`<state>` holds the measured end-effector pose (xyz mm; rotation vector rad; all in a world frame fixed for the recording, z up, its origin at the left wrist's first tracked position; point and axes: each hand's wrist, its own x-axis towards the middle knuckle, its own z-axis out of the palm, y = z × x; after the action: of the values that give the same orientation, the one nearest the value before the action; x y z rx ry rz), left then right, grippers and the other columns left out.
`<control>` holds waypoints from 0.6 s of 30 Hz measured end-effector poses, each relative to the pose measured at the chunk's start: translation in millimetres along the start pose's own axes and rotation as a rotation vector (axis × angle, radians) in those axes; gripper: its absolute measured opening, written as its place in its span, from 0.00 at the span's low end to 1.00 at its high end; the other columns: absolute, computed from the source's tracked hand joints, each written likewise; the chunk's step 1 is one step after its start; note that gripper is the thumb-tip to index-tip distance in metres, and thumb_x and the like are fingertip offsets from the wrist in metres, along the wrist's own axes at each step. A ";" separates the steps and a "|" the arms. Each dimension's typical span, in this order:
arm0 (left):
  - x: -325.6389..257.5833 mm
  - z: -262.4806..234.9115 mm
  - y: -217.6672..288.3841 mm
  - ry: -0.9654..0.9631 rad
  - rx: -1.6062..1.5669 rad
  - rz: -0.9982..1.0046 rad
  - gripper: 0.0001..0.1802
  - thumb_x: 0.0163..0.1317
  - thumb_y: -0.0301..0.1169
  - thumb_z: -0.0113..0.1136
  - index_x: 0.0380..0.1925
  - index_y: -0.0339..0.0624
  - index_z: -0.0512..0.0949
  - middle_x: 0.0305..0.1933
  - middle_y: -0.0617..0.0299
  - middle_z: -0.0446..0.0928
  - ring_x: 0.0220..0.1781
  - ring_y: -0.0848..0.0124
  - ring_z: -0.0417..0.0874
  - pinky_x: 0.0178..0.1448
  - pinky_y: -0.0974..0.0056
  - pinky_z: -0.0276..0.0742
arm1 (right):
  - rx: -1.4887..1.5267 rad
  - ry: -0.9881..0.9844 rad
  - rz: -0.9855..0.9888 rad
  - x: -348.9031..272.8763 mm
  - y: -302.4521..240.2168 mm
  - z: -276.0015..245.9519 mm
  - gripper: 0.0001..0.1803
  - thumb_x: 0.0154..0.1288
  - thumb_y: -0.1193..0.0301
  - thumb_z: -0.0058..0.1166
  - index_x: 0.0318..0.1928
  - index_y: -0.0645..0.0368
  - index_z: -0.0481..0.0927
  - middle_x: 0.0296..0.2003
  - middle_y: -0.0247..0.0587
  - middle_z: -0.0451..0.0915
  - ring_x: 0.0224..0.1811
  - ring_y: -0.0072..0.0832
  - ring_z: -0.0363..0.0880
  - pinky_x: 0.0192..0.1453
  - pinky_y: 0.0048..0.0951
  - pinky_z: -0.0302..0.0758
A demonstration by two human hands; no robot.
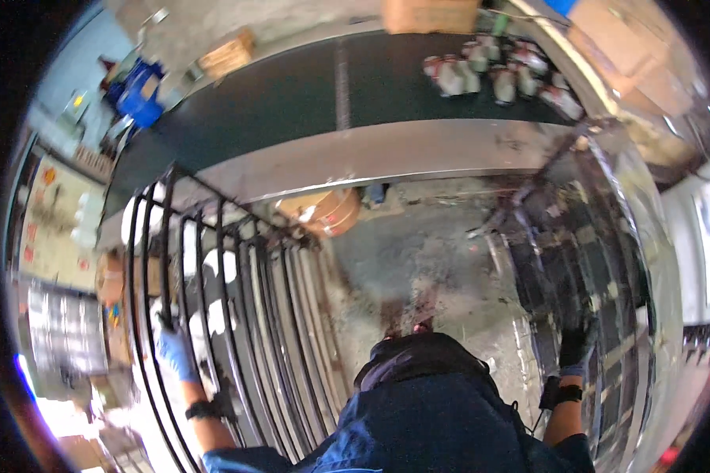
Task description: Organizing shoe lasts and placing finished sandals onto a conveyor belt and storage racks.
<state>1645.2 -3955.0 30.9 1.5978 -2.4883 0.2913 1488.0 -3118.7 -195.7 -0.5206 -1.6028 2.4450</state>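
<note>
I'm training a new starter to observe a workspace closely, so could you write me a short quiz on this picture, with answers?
1. Multiple choice: on the dark belt, where does the cluster of pale items lie? A) left end B) middle C) right end
2. True or false: the left hand and the right hand are both at the black barred rack.
3. Short answer: what colour is the carton below the belt's near edge?

Key: 1. C. 2. False; the right hand is at the dark rack on the right. 3. Brown.
</note>
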 end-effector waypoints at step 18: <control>-165.8 -48.0 493.9 -0.163 -1.033 1.365 0.33 0.48 0.34 0.64 0.57 0.38 0.68 0.58 0.48 0.70 0.61 0.52 0.69 0.64 0.55 0.64 | 0.406 0.767 -0.450 -34.4 -209.0 -219.5 0.17 0.60 0.60 0.51 0.41 0.62 0.79 0.36 0.46 0.81 0.36 0.40 0.79 0.37 0.37 0.78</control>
<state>1265.5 -3596.4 0.9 -0.5196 -2.5912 -0.8568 1593.2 -2857.9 -77.5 -0.7873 -0.7814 1.8158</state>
